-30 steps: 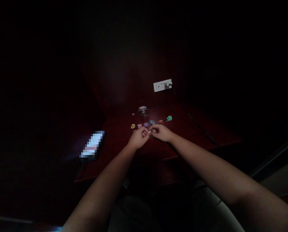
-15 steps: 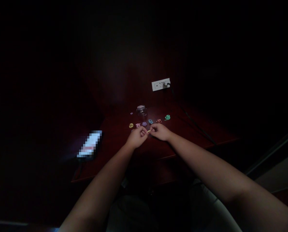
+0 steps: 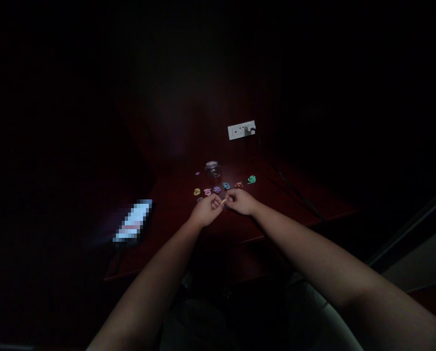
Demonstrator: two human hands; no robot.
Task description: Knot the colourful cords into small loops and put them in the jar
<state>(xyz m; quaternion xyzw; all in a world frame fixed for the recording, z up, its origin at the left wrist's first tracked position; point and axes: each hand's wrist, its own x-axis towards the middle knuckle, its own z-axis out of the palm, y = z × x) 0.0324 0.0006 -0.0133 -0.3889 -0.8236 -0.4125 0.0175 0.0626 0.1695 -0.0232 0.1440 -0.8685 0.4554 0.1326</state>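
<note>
- Two closed pinches, left hand (image 3: 205,210) and right hand (image 3: 242,202), share one small yellow band (image 3: 224,201).
- Six coloured looped bundles (image 3: 217,189) lie just beyond.
- Dark-red wooden tabletop (image 3: 218,229) leaves room toward its near edge (image 3: 252,239).

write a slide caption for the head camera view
Left hand and right hand pinch a small yellow band before a clear lidded jar on a dark red table.

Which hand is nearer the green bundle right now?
Right. The right hand is just in front of the green bundle, slightly to its left; the left hand is farther off to the left, also nearer the person.
</note>
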